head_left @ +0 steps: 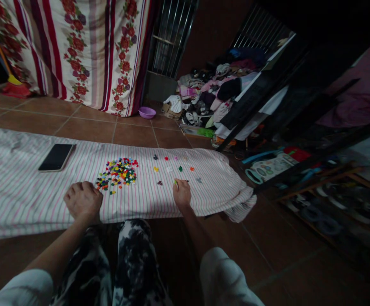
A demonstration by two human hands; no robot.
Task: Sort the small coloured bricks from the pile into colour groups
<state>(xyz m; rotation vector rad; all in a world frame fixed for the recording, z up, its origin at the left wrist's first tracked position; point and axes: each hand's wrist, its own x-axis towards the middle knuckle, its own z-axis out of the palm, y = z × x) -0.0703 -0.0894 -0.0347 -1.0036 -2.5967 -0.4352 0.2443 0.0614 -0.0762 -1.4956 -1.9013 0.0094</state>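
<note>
A pile of small multicoloured beads (pixel 119 172) lies on the striped cloth (pixel 35 191). Just left of it my left hand (pixel 83 199) rests on the cloth, its fingers curled under and its palm hidden. To the right, my right hand (pixel 182 193) pinches a tiny yellow-green bead (pixel 176 182) low over the cloth; a small dark bit shows by its fingers. Around this hand lie little same-coloured groups: dark red beads (pixel 159 183), yellow beads (pixel 156 169), white beads (pixel 168 169), green beads (pixel 180 168), orange beads (pixel 192 169) and grey beads (pixel 199 180). Several more groups form a row behind.
A black-screened phone (pixel 56 157) lies on the cloth at left. Beyond, on the tiled floor (pixel 98 127), are a purple basin (pixel 147 112), a heap of clothes (pixel 210 91) and a floral curtain (pixel 76 51). A rack (pixel 325 208) stands at right.
</note>
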